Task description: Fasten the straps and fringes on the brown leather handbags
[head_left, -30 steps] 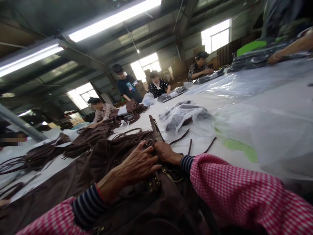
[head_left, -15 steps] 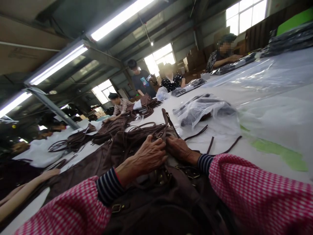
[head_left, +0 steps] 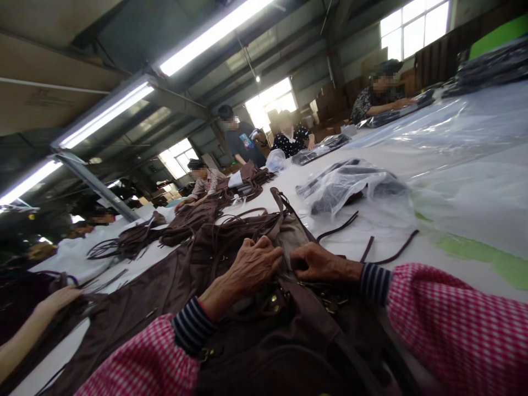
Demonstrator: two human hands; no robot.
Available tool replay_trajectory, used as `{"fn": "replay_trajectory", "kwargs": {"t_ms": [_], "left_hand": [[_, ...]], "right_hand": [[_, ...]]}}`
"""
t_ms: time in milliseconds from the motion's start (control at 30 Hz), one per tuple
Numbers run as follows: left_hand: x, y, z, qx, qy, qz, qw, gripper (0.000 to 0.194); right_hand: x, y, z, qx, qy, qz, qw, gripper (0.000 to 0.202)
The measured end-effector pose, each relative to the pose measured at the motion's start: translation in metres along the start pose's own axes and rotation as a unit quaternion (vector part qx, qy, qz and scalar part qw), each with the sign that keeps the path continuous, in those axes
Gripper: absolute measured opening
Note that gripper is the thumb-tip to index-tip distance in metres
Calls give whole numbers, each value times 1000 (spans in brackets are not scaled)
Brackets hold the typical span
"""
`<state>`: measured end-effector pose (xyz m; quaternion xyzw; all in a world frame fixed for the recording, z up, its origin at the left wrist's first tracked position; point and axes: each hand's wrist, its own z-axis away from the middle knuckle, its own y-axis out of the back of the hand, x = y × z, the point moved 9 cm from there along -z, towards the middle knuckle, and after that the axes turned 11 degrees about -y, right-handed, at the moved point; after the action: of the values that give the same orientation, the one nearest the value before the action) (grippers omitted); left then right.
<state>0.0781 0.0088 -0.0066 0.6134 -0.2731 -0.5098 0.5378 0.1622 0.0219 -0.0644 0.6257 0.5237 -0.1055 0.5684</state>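
Note:
A dark brown fabric bag point(head_left: 268, 346) with brass-coloured buckles and straps lies right in front of me. My left hand point(head_left: 253, 263) is closed on the bag's upper part, its fingers curled and the knuckles up. Just right of it, with a small gap between, my right hand point(head_left: 317, 262) is closed in a fist on the bag's edge. What exactly lies inside the fingers is hidden. A grey-brown lining point(head_left: 292, 234) shows beyond the hands, and a strap loop point(head_left: 281, 199) stands up at its far end.
Several more brown bags point(head_left: 185, 220) are heaped along the white table point(head_left: 437, 220). A bag in clear plastic point(head_left: 355, 187) lies ahead to the right, near loose brown straps point(head_left: 396, 250). A co-worker's arm point(head_left: 45, 316) reaches in from the left. Several people work across the table.
My right hand has moved right, away from my left hand, opening a gap between them. My left hand stays at the bag's upper part. The co-worker's hand at left has shifted left.

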Motion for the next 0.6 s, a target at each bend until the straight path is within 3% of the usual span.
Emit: {"fn": "replay_trajectory", "kwargs": {"t_ms": [233, 433, 600], "left_hand": [[2, 0, -2, -1, -5, -3, 1000, 25], [5, 1, -2, 13, -41, -10, 999, 14], [-4, -2, -12, -17, -50, 37, 998, 19]], "right_hand": [[0, 2, 5, 51, 7, -27, 998, 11], [-4, 4, 0, 42, 20, 9, 999, 15], [2, 2, -7, 20, 2, 53, 998, 16]]}}
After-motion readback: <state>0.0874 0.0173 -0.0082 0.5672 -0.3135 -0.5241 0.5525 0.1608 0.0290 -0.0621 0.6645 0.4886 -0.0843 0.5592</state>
